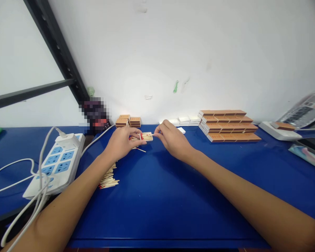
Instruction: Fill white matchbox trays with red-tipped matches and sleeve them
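My left hand [125, 140] grips a small white matchbox tray [149, 138] between thumb and fingers. Red-tipped matches lie inside the tray, heads toward my left hand. At the tray's right end, my right hand [171, 139] pinches what looks like a single match [153, 135] by its plain end. Below and behind my left hand, a heap of loose matches [109, 179] lies on the blue table, partly hidden by my left wrist. One stray match [141, 150] lies just under the tray.
Stacked brown matchboxes [229, 126] rise in steps at the back right. A few more matchboxes [128, 121] stand at the back left, and white trays [188, 121] line the wall. A power strip [59, 162] with white cables occupies the left; a phone [312, 147] lies far right.
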Motion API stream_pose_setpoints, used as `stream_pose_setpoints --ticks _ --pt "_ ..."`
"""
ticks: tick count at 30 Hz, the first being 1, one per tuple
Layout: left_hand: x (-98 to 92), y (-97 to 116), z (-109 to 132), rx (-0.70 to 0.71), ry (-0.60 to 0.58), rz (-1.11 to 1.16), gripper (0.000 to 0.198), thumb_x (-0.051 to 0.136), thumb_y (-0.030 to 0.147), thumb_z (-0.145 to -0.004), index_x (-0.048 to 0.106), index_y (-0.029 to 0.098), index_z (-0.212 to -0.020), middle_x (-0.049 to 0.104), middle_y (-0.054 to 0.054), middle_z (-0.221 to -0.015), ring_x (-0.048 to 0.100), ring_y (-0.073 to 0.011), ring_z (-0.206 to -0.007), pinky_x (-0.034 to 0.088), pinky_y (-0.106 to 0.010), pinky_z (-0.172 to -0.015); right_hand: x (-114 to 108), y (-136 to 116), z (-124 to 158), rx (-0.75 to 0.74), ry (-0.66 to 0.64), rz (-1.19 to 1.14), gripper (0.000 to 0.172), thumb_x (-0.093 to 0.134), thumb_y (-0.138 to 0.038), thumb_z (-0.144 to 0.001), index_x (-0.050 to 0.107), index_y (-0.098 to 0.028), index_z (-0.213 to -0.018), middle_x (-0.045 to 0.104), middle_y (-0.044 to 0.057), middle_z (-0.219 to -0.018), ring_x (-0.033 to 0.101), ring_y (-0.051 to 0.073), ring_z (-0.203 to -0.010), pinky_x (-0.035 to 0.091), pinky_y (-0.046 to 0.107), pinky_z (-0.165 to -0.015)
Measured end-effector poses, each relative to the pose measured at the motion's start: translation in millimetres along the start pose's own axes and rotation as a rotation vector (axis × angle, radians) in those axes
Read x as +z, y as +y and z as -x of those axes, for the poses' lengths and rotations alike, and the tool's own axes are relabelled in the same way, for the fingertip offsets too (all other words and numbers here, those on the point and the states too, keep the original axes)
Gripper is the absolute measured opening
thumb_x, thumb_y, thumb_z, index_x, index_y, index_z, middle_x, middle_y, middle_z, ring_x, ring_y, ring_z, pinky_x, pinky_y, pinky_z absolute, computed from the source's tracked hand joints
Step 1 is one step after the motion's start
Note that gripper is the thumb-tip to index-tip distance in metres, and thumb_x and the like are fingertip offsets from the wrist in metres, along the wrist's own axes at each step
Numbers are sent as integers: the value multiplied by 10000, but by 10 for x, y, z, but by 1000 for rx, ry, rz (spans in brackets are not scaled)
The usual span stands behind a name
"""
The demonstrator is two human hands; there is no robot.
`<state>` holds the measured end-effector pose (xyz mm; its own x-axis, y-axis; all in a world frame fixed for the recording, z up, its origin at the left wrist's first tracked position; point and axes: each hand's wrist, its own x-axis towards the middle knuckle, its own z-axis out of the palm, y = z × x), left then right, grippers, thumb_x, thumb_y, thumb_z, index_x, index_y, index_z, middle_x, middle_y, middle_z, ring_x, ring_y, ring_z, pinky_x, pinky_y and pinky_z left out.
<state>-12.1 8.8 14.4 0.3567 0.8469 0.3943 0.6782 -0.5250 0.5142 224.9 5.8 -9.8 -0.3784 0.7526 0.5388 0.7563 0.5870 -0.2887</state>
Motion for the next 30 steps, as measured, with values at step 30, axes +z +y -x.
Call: stream_pose_setpoints --ticks 30 --pt "40 53 26 0 -46 127 299 922 386 -775 789 229 -991 840 5 -903 811 -232 -902 581 -319 -853 -8 -31 27 -162 21 132 241 429 -278 -1118 634 -171 -1048 609 123 -1064 580 244 -963 486 353 -774"
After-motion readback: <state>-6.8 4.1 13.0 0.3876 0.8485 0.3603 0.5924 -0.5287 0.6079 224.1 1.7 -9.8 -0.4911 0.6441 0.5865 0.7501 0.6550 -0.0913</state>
